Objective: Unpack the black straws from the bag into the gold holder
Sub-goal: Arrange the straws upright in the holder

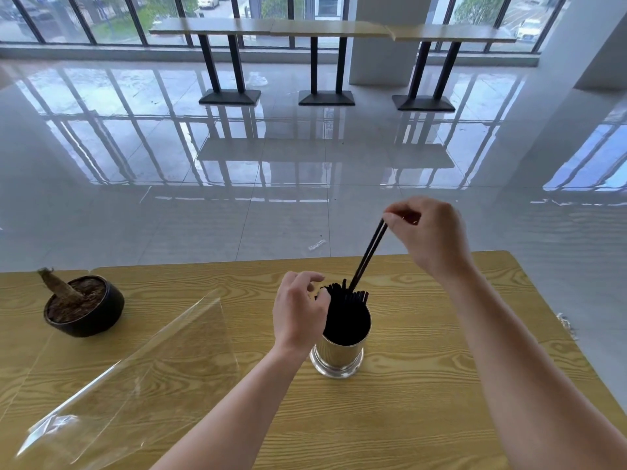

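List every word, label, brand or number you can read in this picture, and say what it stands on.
None can be read.
The bag, holder, straws and pot show no print.
A scrap on the floor may carry marks, too blurred to read.

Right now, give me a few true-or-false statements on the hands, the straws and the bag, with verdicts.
1. The right hand pinches two black straws by their top ends. True.
2. The gold holder lies on its side. False: it stands upright on the table.
3. The clear bag lies left of the holder. True.
4. The left hand holds the bag. False: it is at the straw bundle in the holder.
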`<action>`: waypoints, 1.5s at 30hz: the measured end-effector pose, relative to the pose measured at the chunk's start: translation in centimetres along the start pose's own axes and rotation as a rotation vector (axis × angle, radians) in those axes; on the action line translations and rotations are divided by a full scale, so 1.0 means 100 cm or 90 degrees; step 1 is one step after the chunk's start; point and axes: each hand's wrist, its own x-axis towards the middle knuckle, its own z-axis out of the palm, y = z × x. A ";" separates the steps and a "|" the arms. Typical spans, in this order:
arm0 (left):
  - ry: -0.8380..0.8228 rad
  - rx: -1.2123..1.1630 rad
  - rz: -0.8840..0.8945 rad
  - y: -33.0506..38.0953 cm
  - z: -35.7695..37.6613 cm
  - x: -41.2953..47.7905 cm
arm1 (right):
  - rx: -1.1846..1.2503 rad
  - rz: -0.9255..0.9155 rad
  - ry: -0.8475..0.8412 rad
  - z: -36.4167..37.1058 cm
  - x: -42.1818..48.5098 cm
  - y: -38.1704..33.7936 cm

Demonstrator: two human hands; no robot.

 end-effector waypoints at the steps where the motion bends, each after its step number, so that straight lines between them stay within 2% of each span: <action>1: 0.011 -0.021 -0.001 0.005 -0.003 0.000 | 0.024 0.004 0.035 -0.006 0.001 -0.002; 3: -0.018 -0.098 -0.005 0.017 -0.006 -0.001 | 0.080 0.002 0.105 -0.011 -0.003 -0.006; 5: -0.091 -0.232 -0.041 0.033 -0.006 -0.001 | 0.140 -0.007 0.156 -0.008 -0.012 -0.011; 7: -0.171 -0.436 -0.147 0.052 -0.005 0.002 | 0.197 -0.005 0.180 0.000 -0.026 -0.014; 9: -0.208 -0.629 -0.292 0.069 -0.002 0.007 | 0.234 0.005 0.196 0.010 -0.042 -0.014; 11: -0.180 -0.749 -0.404 0.078 -0.001 0.013 | 0.268 0.028 0.211 0.018 -0.059 -0.011; 14: -0.125 -0.813 -0.460 0.080 -0.001 0.020 | 0.324 0.104 0.214 0.029 -0.083 -0.004; 17: -0.088 -0.760 -0.434 0.074 -0.004 0.020 | 0.406 0.211 0.179 0.039 -0.101 0.005; 19: -0.076 -0.668 -0.354 0.066 -0.007 0.018 | 0.423 0.264 0.107 0.039 -0.106 0.011; 21: -0.093 -0.519 -0.233 0.057 -0.009 0.014 | 0.357 0.277 0.033 0.035 -0.103 0.015; 24: -0.188 -0.232 -0.043 0.048 -0.009 0.010 | 0.274 0.196 -0.049 0.025 -0.085 0.010; 26: -0.250 -0.121 -0.002 0.047 -0.007 0.008 | 0.306 0.147 -0.110 0.021 -0.070 -0.003; 29: -0.265 -0.003 0.041 0.045 -0.003 0.008 | 0.276 0.078 -0.143 0.022 -0.057 -0.015; 32: -0.256 0.020 0.059 0.044 -0.003 0.008 | 0.188 0.042 -0.102 0.027 -0.055 -0.016; 35: -0.234 -0.029 0.047 0.037 -0.008 0.005 | 0.199 0.048 -0.060 0.032 -0.060 -0.010; 38: -0.121 -0.079 0.039 0.017 -0.015 -0.002 | 0.194 0.077 -0.029 0.038 -0.071 0.005; 41: -0.027 -0.070 -0.032 -0.006 -0.018 -0.010 | 0.140 0.118 -0.057 0.054 -0.088 0.020; 45: -0.081 -0.011 -0.118 -0.022 -0.009 -0.016 | 0.039 0.096 -0.114 0.075 -0.106 0.028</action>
